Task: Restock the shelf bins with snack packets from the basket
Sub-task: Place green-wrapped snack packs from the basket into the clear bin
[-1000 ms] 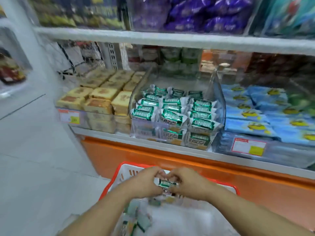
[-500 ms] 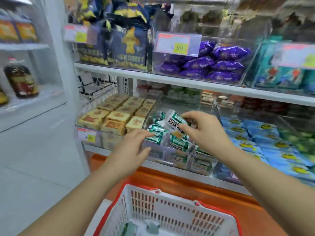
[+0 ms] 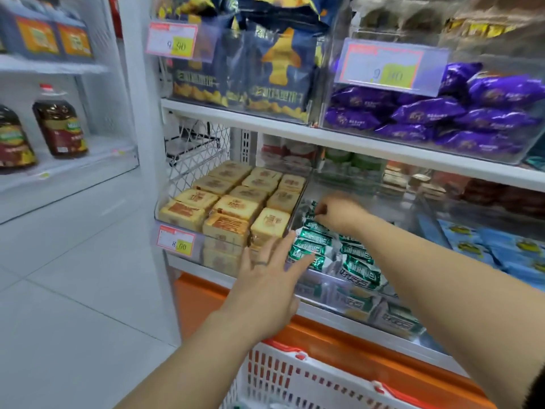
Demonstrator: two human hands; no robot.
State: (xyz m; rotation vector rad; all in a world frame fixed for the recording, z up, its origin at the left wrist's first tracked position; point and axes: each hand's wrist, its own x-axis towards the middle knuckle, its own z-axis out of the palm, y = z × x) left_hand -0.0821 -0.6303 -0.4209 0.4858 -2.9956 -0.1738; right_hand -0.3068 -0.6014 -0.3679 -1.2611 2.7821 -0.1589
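The right arm reaches forward into the clear bin (image 3: pixel 427 214) on the lower shelf, the right hand (image 3: pixel 342 212) bent down at the wrist, its curled fingers pinching a green snack packet (image 3: pixel 310 214) at the back of the left-hand row. The left hand (image 3: pixel 265 284) is spread flat, fingers straight, its fingertips touching the front packets (image 3: pixel 312 249). The basket (image 3: pixel 283 376) sits below.

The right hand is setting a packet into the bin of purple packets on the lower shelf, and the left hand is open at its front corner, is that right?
Not purple. The head view shows the right hand setting its packet into the lower shelf's bin of green packets; the purple packets are one shelf up. The left hand is open at its front corner.
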